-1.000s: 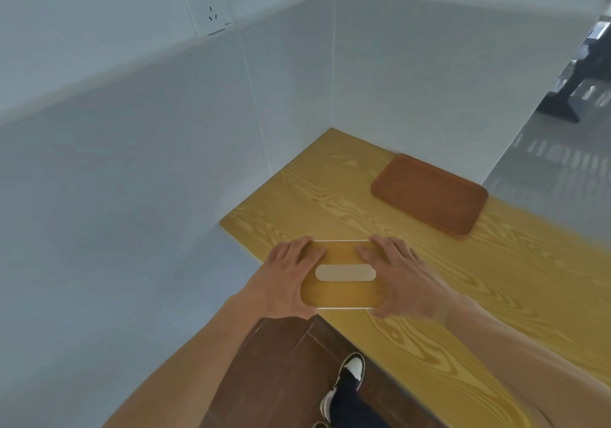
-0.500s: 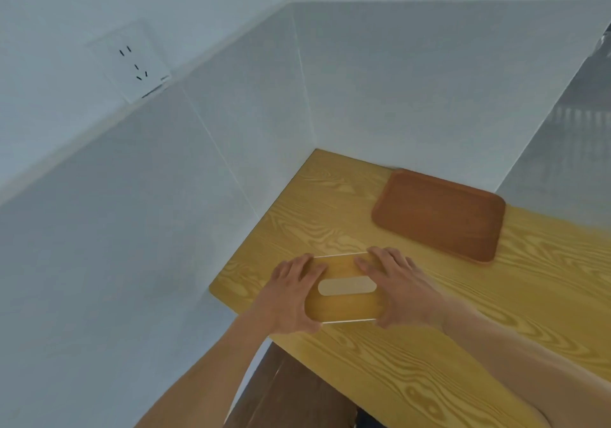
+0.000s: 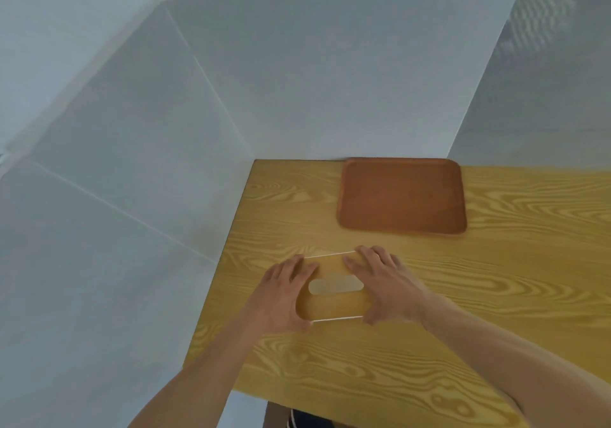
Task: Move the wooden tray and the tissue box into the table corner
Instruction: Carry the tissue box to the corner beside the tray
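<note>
The tissue box (image 3: 334, 307) has a wood-coloured lid with a pale oval slot and lies on the yellow wooden table (image 3: 463, 295), near its left edge. My left hand (image 3: 281, 295) grips the box's left end. My right hand (image 3: 386, 285) grips its right end. The reddish-brown wooden tray (image 3: 401, 196) lies flat against the back wall, a short way right of the table's far-left corner, apart from both hands.
White tiled walls close the table on the left and at the back. The table's front edge runs below my forearms, with dark floor and a shoe beneath it. A grey panel rises at the far right.
The view has swung and tipped down over the table. Both hands keep hold of the tissue box, which now sits a little farther in from the front edge. The tray has not moved.
</note>
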